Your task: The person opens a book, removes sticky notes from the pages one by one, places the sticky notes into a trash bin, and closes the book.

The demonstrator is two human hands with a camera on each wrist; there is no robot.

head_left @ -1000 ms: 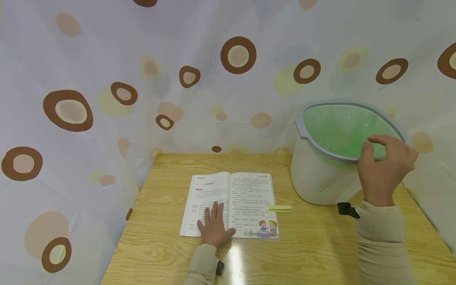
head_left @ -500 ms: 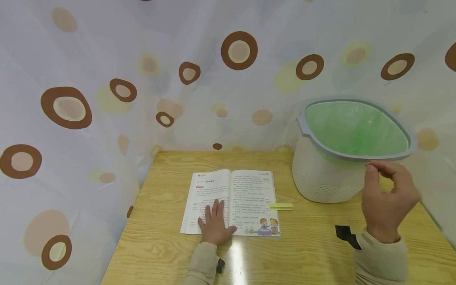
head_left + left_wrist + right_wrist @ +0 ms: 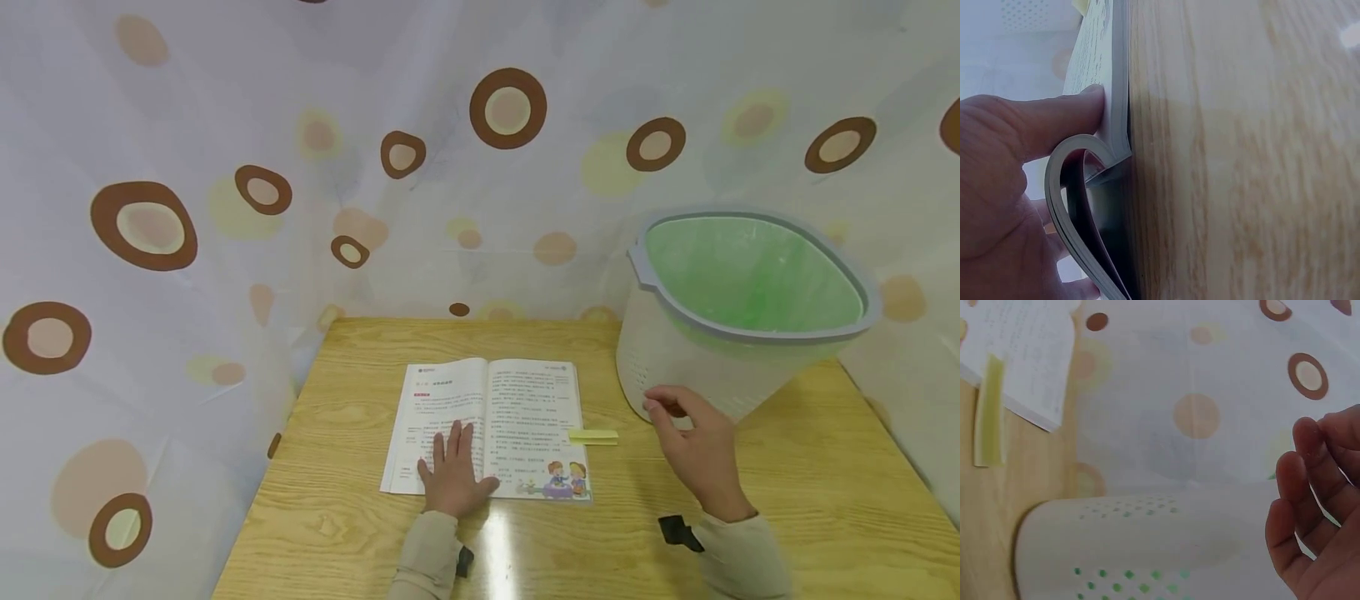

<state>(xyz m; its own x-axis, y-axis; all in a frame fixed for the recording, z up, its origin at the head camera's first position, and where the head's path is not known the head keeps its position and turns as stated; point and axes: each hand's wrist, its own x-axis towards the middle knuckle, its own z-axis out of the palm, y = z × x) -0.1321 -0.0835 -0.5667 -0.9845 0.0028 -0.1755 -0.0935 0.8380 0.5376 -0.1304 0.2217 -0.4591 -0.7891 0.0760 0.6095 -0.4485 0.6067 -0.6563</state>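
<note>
On the table lies an open book with printed text and a cartoon of two children at its lower right corner. My left hand rests with spread fingers on the left page. The left wrist view shows its thumb by the spine, where the pages arch up. A folded yellow paper strip sticks out past the book's right edge. To the right of the strip, my right hand hovers in front of the basket, fingers loosely bent. Its thumb and index fingertips come together with nothing visible between them.
A tall white basket with a grey-blue rim, small holes and a green inside stands at the table's back right. Behind the wooden table hangs a pale curtain patterned with brown rings and dots.
My right hand has come away from over the basket's rim, moving down and left toward the book's right side. The left hand has stayed on the page.
</note>
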